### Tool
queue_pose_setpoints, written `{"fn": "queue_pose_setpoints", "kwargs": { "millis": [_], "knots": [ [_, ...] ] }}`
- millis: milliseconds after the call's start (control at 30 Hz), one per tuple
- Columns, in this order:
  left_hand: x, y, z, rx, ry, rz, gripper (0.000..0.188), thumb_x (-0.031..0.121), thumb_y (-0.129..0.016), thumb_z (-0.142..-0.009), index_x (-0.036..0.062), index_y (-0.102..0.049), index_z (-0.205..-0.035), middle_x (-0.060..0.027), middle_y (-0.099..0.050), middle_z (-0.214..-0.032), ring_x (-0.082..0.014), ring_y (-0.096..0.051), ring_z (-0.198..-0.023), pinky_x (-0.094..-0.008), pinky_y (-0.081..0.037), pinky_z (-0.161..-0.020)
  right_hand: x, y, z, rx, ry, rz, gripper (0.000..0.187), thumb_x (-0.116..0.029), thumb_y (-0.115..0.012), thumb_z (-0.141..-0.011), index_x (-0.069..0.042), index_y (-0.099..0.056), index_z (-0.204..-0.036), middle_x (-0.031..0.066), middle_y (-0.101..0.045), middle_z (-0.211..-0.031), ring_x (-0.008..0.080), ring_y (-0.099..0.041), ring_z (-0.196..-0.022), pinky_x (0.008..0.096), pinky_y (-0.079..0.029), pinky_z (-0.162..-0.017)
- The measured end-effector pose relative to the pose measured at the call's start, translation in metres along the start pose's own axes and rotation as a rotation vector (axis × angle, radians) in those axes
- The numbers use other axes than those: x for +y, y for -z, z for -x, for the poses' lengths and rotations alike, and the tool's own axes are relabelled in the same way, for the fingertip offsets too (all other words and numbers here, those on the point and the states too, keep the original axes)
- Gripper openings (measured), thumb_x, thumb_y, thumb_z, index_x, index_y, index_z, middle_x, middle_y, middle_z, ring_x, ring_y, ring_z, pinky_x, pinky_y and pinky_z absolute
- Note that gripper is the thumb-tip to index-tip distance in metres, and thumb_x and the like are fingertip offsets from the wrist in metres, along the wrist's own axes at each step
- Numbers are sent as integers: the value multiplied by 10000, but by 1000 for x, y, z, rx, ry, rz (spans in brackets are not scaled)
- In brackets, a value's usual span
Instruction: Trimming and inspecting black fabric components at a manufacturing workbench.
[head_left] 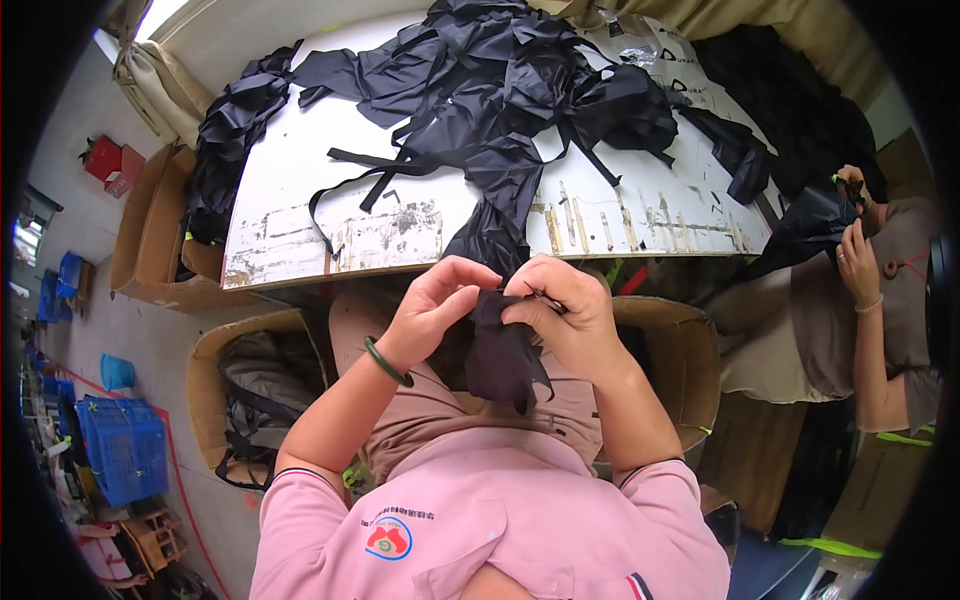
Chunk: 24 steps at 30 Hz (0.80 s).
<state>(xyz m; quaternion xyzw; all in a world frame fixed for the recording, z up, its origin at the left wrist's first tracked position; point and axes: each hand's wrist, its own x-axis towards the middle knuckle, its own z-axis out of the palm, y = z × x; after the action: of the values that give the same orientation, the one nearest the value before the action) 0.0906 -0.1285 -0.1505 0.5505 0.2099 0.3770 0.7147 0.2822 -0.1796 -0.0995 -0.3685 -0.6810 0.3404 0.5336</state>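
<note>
A length of black fabric [508, 345] hangs over my lap, joined to the black cloth that runs up onto the table. My left hand [445, 300] is closed, thumb and fingertips pinching the fabric's upper left edge. Close beside it, my right hand [570, 310] pinches the same fabric at the upper right. A small dark metal tool [545, 300], shaped like thread snips, shows partly between the right fingers; the rest of it is hidden. Both hands are just off the table's near edge, above my thighs.
A heap of black fabric pieces with straps [500, 90] lies across the worn white table [290, 200]. Cardboard boxes stand on both sides of my legs; the left box [205, 400] holds dark cloth. At right, another person's hands [855, 255] handle black fabric. Blue crates [122, 450] stand far left.
</note>
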Motion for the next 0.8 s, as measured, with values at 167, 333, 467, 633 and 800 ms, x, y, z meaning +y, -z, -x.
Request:
{"fn": "queue_pose_setpoints", "kwargs": {
  "millis": [167,333,467,633,800],
  "knots": [
    [24,-16,17,72,-82,-268,204,68,-700,-844,24,-584,-1005,3,-597,-941,-70,-546,-887,-226,-449,-834,5,-6,0,12,-178,24,152,-29,-705,-792,18,-609,-898,78,-589,-809,172,-566,-710,265,-456,-664],
    [22,-17,22,110,-34,-143,184,-25,-696,-813,19,-596,-960,9,-595,-907,-65,-544,-844,-214,-451,-778,8,-6,2,-33,-372,-269,121,-59,-688,-841,7,-608,-902,-17,-564,-773,50,-498,-723,221,-426,-658],
    [22,-14,22,62,-130,-212,138,-62,-671,-819,0,-604,-923,-6,-592,-896,-71,-550,-841,-219,-458,-772,12,-5,1,-55,-398,-323,127,-92,-686,-861,-1,-610,-906,-49,-542,-771,25,-470,-736,209,-411,-661],
    [22,-13,23,75,-136,-122,113,-76,-651,-830,-8,-609,-909,-20,-590,-916,-87,-562,-856,-234,-464,-791,6,-7,-1,-69,-537,-443,146,-121,-690,-862,-17,-626,-942,-51,-558,-778,27,-479,-736,200,-402,-666],
    [15,-9,22,98,-137,68,101,-73,-642,-839,2,-611,-898,-43,-580,-1012,-98,-569,-891,-243,-465,-820,1,-13,6,16,-582,-542,164,-116,-671,-876,-36,-621,-1010,-56,-548,-743,15,-447,-627,181,-345,-550]
  ]
}}
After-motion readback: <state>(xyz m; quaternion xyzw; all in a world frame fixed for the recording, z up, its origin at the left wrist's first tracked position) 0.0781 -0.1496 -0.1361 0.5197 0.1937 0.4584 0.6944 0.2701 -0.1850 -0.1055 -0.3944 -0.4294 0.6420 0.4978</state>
